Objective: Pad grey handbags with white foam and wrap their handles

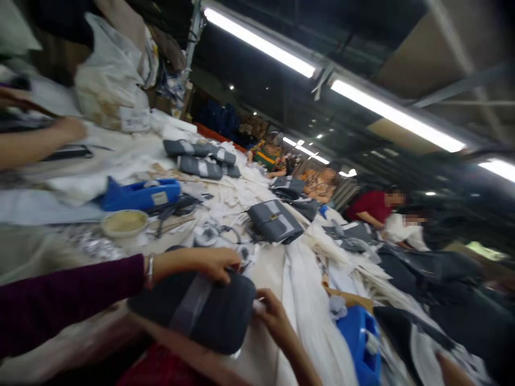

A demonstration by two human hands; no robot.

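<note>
A dark grey bag (229, 305) with a strip of clear film (192, 305) around its middle lies tilted at the table's near edge. My left hand (209, 264), below a purple sleeve and a bracelet, is closed over the bag's far edge, its fingers bent. At the bag's right edge is my right hand (273, 311), with thumb and fingers drawn together and partly blurred. Whether it grips the bag or a bit of white material there is unclear. Just beyond the bag lie white rolls of tape (207, 233).
A blue tape dispenser (140, 194) and a round tub (124, 222) stand left; another blue dispenser (360, 343) is at right. A finished-looking grey bag (274, 221) lies ahead, wrapped bags (200, 167) farther back. A co-worker's hand (70, 130) is at left; several people work beyond.
</note>
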